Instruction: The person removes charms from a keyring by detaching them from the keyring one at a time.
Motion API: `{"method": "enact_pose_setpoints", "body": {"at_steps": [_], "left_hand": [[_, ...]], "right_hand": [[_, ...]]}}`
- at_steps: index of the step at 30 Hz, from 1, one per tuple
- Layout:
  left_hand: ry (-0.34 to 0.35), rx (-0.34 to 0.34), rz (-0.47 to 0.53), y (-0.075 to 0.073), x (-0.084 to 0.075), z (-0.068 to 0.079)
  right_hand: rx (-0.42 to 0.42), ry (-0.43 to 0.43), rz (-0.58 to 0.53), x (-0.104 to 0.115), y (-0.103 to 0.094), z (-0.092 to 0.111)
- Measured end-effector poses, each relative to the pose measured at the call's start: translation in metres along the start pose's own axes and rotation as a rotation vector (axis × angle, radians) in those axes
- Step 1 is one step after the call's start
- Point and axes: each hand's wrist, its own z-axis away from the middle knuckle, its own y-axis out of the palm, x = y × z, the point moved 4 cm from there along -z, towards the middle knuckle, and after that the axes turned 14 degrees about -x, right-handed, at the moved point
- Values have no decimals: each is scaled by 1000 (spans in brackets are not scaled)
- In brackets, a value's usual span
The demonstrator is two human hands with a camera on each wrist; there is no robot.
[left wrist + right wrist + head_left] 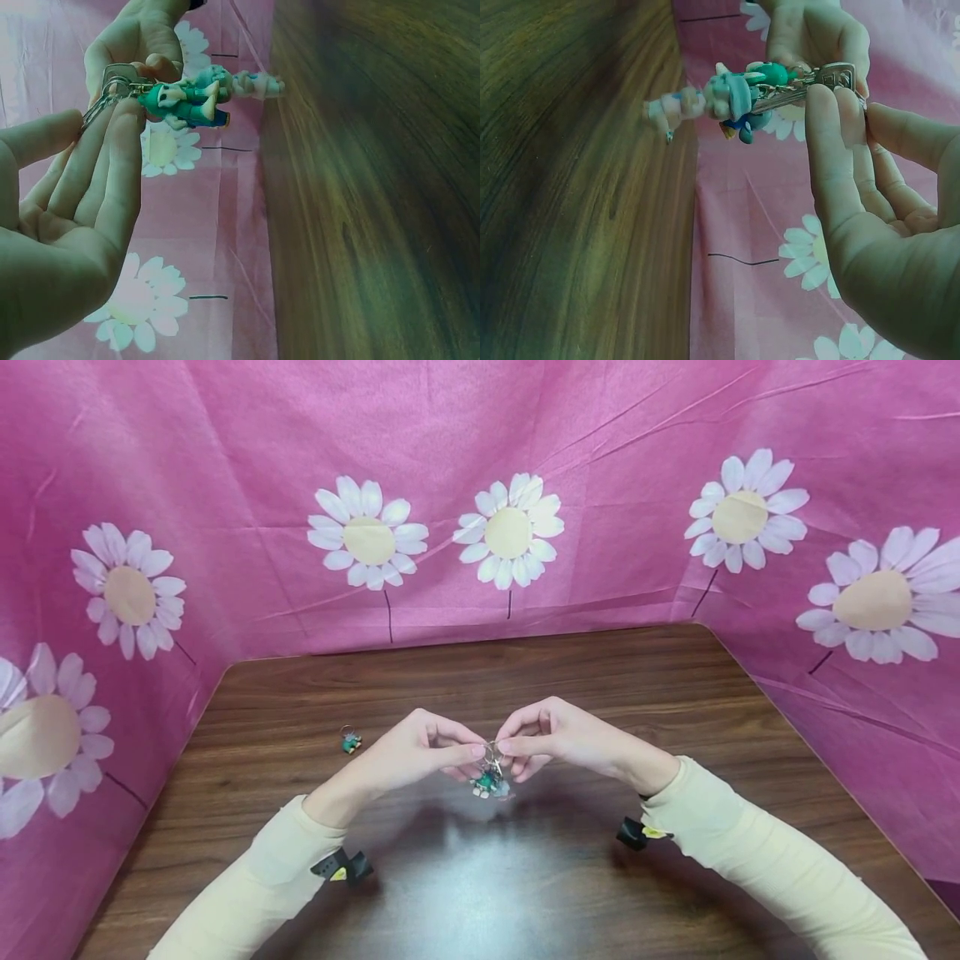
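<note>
Over the middle of the table both hands meet at one metal key ring (491, 750). My left hand (420, 747) pinches its left side between thumb and fingers, and my right hand (581, 739) pinches the opposite side. Hanging from the ring is a small green figurine charm (187, 105) with a cap. Behind it in the left wrist view are more small charms, one of them pale (259, 85). A silver key (835, 75) with a squarish head shows by the right fingertips, its blade running toward the charms. The fingertips partly hide the ring.
Left of the hands, a second small green charm (351, 742) with its own ring lies on the brown wooden table (300, 693). Pink cloth (450, 427) with large white daisies rises around the table's back and sides.
</note>
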Motion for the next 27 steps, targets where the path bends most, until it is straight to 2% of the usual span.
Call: {"method": "enact_pose_setpoints", "body": {"at_steps": [4, 8, 14, 19, 27], "left_hand": [[-63, 38, 62, 0, 2, 0], [-83, 48, 85, -1, 4, -1], [-52, 16, 82, -2, 5, -3], [-24, -18, 42, -2, 5, -3], [-16, -9, 10, 3, 12, -4]], "right_hand": [[2, 8, -28, -1, 0, -1], [8, 22, -74, -1, 1, -1], [4, 31, -102, 1, 1, -1], [24, 51, -87, 1, 0, -2], [58, 82, -30, -9, 0, -5]]}}
